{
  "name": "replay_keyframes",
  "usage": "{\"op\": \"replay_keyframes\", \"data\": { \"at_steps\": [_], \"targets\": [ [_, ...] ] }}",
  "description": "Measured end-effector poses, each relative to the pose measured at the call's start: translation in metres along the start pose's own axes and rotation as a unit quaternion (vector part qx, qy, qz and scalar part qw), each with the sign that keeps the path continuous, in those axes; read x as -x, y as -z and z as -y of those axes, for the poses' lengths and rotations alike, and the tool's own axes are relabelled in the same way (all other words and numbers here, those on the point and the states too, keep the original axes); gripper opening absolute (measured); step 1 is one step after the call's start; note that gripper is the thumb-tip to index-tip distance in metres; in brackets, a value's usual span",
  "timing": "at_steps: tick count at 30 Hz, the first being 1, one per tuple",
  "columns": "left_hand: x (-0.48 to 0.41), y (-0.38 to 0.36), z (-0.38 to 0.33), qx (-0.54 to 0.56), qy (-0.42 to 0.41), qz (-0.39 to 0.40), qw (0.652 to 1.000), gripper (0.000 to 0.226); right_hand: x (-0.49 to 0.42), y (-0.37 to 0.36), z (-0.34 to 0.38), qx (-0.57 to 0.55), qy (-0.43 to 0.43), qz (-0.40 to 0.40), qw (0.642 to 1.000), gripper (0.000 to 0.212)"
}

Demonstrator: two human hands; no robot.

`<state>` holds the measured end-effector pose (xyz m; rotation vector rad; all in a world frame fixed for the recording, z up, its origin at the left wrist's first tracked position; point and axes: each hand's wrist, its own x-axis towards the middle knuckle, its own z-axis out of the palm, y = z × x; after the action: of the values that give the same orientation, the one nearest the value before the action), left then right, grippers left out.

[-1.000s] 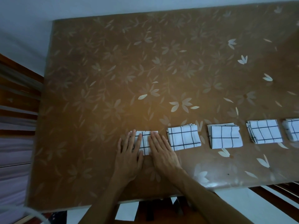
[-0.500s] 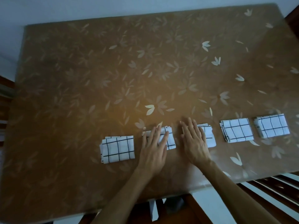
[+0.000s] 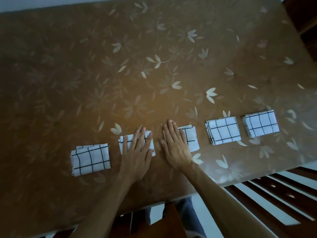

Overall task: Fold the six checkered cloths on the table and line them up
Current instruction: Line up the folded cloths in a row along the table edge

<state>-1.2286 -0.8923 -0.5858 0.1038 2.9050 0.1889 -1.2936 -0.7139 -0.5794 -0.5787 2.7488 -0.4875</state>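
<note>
Several folded white cloths with black check lines lie in a row near the front edge of the brown flowered table (image 3: 154, 66). The leftmost cloth (image 3: 91, 158) lies free. My left hand (image 3: 137, 150) rests flat with straight fingers on the second cloth (image 3: 124, 140). Flat on the left part of the third cloth (image 3: 193, 140) lies my right hand (image 3: 175, 146), fingers straight. Two more folded cloths, the fourth (image 3: 223, 132) and the fifth (image 3: 260, 123), lie to the right, untouched.
The table's front edge runs below my forearms. A slatted wooden chair (image 3: 274, 194) stands at the lower right, over a pale floor. A dark wooden piece of furniture (image 3: 305, 23) sits at the upper right corner.
Both hands left the leftmost cloth and moved right along the row, one onto the second cloth and one onto the third. The view also shifted right.
</note>
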Motion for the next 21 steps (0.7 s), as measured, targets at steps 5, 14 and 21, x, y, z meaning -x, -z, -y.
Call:
{"op": "replay_keyframes", "data": {
  "at_steps": [5, 14, 21],
  "targets": [
    [0.002, 0.008, 0.002, -0.013, 0.041, 0.011, 0.999, 0.061, 0.01, 0.01, 0.001, 0.081, 0.022, -0.058, 0.995, 0.06],
    [0.003, 0.008, 0.005, -0.017, 0.071, 0.023, 0.997, 0.081, 0.017, -0.021, 0.046, 0.06, 0.102, 0.008, 0.993, 0.059],
    [0.022, 0.028, -0.002, 0.013, 0.122, -0.021, 0.992, 0.071, 0.036, 0.02, 0.006, -0.028, 0.057, -0.048, 0.997, 0.054]
  ]
}}
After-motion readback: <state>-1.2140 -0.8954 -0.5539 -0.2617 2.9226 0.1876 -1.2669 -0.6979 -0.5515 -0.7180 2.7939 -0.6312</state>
